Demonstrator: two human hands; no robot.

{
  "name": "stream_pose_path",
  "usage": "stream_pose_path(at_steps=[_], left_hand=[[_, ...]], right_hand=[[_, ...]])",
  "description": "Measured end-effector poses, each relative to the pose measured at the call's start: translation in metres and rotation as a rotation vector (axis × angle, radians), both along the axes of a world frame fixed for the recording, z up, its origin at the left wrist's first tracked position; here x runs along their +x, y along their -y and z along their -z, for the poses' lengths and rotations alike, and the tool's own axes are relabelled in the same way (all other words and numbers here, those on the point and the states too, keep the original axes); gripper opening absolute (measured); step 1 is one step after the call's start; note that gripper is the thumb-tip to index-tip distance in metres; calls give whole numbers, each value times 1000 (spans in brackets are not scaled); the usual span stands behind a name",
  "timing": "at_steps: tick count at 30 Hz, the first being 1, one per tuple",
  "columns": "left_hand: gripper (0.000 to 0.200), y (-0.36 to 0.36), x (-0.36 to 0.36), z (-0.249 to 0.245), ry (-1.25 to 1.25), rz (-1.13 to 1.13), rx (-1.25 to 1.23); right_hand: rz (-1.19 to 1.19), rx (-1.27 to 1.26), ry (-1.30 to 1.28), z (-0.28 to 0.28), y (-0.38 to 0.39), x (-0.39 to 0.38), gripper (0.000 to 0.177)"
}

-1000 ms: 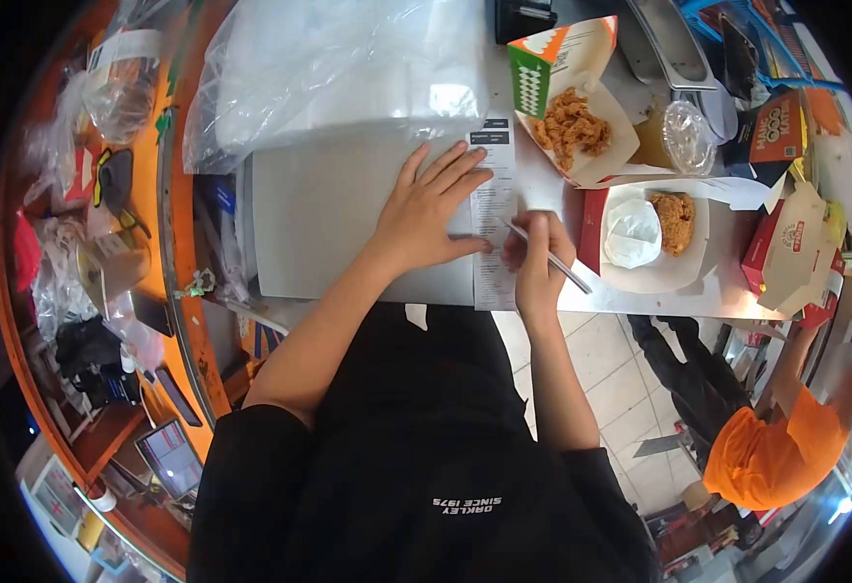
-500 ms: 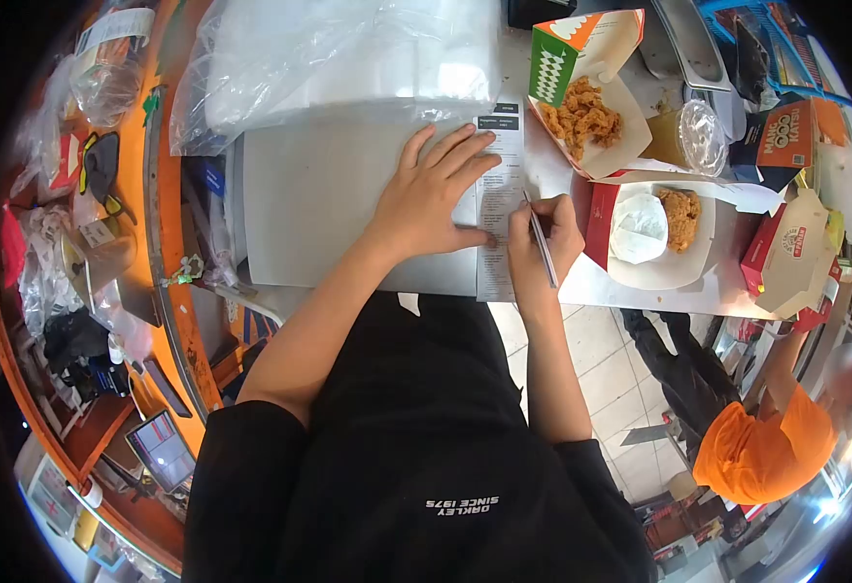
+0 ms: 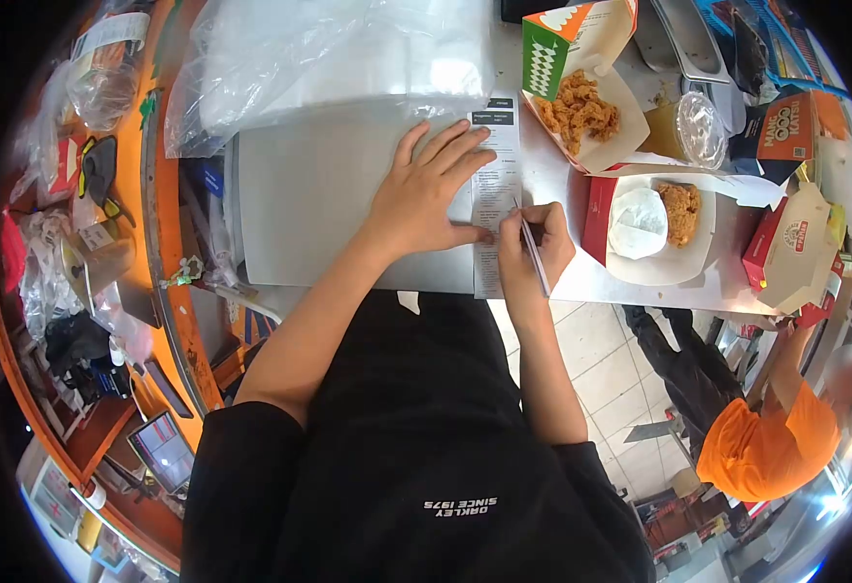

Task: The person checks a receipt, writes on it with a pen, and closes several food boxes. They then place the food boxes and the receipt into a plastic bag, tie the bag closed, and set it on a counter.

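Observation:
A long printed receipt (image 3: 496, 189) lies on the metal counter in front of me. My left hand (image 3: 430, 194) rests flat with fingers spread, its fingertips and thumb on the receipt's left side. Closed around a slim pen (image 3: 536, 255), my right hand (image 3: 537, 248) sits at the receipt's right edge, the pen's upper tip near the paper. Just right of that hand stands an open red-and-white box with a paper-wrapped round item (image 3: 638, 223) and a piece of fried chicken (image 3: 680, 212). Behind it, a green-and-orange box (image 3: 581, 107) holds crispy fried pieces (image 3: 579, 109).
Clear plastic bags (image 3: 339, 63) cover the counter's back. A lidded cup (image 3: 688, 131), a dark carton (image 3: 776, 136) and a beige-and-red box (image 3: 797, 243) stand at right. A person in an orange shirt (image 3: 766, 442) works at lower right. An orange shelf (image 3: 139, 223) runs along the left.
My right hand with the pen has shifted slightly left and down, nearer the receipt's edge. My left hand stays almost where it was on the paper.

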State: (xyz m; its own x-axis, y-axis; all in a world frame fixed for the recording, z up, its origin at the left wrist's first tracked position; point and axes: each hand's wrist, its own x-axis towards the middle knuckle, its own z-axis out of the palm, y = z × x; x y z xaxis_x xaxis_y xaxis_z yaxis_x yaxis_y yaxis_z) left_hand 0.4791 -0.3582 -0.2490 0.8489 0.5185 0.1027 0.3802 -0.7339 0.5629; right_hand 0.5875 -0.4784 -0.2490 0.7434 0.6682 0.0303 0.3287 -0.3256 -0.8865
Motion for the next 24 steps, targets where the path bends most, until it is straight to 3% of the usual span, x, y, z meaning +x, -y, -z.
stream_pose_path(at_steps=[2,4,10,11,13,16,20,24], left_hand=[[76,0,0,-1,-2,3,-4],[77,0,0,-1,-2,5,-5],[78,-1,0,-1,2,0,-1],[78,0,1,-1,5,-3,0],[78,0,1,0,11,-3,-4],[78,0,0,-1,8,-1,-10],[78,0,-1,-1,-3,15,2],[78,0,-1,1,-15,10,5]], right_hand=[[-6,31,-101,1,0,1,16],[-75,163,-369,8,3,3,16],[-55,217,-443,10,7,0,17],[-54,215,-443,9,6,-1,17],[-51,76,-106,7,5,-1,17],[23,41,-52,4,7,-2,16],[-140,35,-239,5,9,-1,16],[-158,49,-220,2,8,0,16]])
